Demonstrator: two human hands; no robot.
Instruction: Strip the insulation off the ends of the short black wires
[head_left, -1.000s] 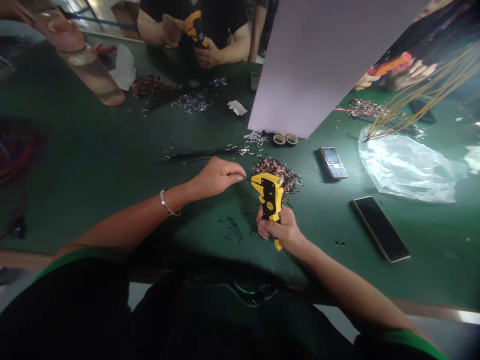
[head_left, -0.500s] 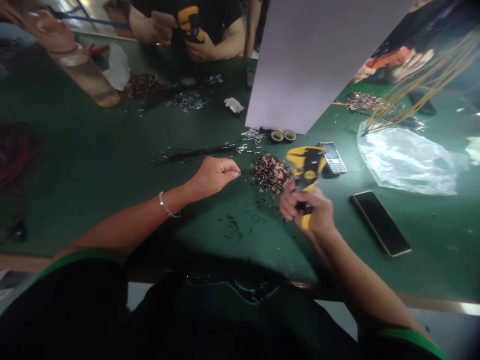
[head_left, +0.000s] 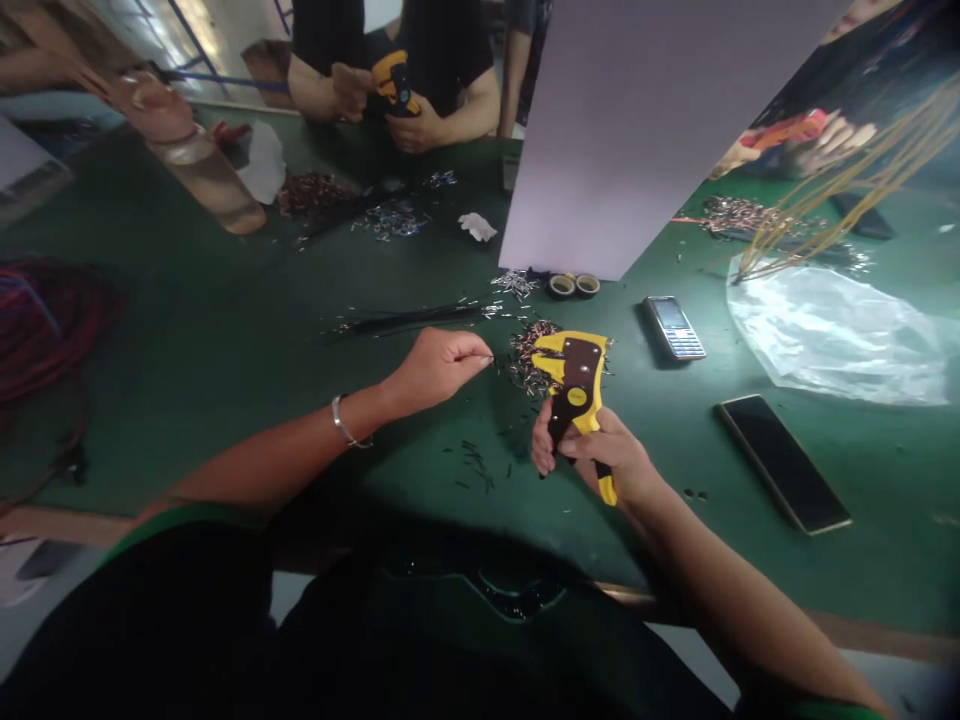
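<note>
My left hand (head_left: 435, 372) is closed in a pinch, thumb against fingertips, on a thin black wire; only a tiny tip shows beyond the fingers. In my right hand (head_left: 619, 455) is a yellow and black wire stripper (head_left: 583, 372), its jaws pointing left toward the pinched fingers, a short gap between them. Under the tool's head lies a heap of copper-coloured and black wire offcuts (head_left: 528, 378), partly hidden by it. Beyond my left hand stretches a bundle of black wires (head_left: 420, 320) with bare ends. Short black scraps (head_left: 476, 462) are scattered nearer me.
A white panel (head_left: 600, 140) stands beyond the tape rolls (head_left: 574, 287) and small metal pieces (head_left: 515, 284). Rightward lie a keypad phone (head_left: 675, 328), a smartphone (head_left: 784, 463) and a plastic bag (head_left: 840, 330). A bottle (head_left: 214, 185) and co-workers' hands (head_left: 416, 125) are across the green table.
The wire stripper has swung left and down over the offcut heap, its jaws turning toward my left hand. My left hand keeps its pinch. The whole view has shifted slightly.
</note>
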